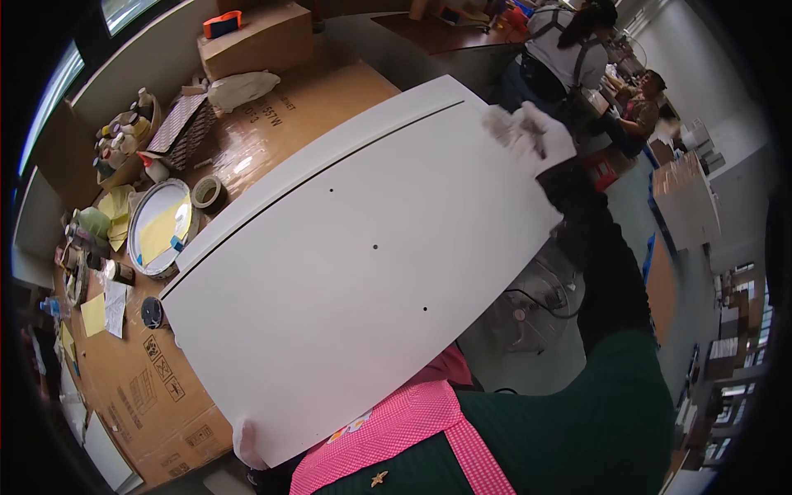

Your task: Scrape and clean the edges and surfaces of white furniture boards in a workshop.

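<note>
A large white panel (355,272) lies tilted across the middle of the view, with a long dark groove near its far edge and several small dark holes in its face. My left hand (245,441), in a white glove, grips the panel's near left corner; most of its fingers are hidden by the panel. At the far right corner is my right hand (535,139), also white-gloved and smeared by motion. Whether it touches the panel or holds anything does not show.
A cardboard-covered table (165,396) holds a lidded bucket (165,219), a tape roll (209,194), a black-lidded jar (153,312), a box of bottles (128,144) and a carton (257,43). A floor fan (528,309) stands at right. Co-workers (569,49) are behind.
</note>
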The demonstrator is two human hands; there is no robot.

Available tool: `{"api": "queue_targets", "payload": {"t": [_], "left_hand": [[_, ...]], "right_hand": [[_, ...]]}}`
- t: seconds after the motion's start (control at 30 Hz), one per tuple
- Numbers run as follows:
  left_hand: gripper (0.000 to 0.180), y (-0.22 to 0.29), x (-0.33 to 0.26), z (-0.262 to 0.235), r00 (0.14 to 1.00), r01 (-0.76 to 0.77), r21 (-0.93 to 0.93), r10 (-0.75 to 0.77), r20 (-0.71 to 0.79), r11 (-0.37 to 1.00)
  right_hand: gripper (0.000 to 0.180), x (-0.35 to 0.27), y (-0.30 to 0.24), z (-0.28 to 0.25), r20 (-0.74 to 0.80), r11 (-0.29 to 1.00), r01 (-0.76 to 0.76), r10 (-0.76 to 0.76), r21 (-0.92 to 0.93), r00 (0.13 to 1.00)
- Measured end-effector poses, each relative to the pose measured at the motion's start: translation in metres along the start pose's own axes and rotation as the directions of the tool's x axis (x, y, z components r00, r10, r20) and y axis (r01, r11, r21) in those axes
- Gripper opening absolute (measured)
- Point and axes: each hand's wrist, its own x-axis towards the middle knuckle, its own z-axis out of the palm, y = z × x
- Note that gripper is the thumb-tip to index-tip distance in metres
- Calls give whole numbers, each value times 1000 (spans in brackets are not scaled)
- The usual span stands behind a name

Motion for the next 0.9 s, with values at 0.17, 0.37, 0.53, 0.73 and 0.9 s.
{"api": "queue_targets", "payload": {"t": [0.17,0.37,0.53,0.73,0.9], "left_hand": [[56,-3,4,7,999,16,-126,-22,-45,992],[59,1,0,9,992,49,-100,-60,-113,994],[62,0,2,16,984,30,-133,-53,-170,991],[62,0,1,13,985,-34,-88,18,-172,996],[58,3,2,18,993,-25,-55,18,-118,998]], "right_hand": [[44,-112,174,84,281,918,-271,352,-290,893],[48,-97,136,13,262,885,-377,309,273,914],[35,-119,-5,-146,-295,854,498,-520,-153,801],[33,-120,19,-88,-405,697,716,-664,-31,629],[37,-105,125,20,140,1000,-30,30,1,990]]}}
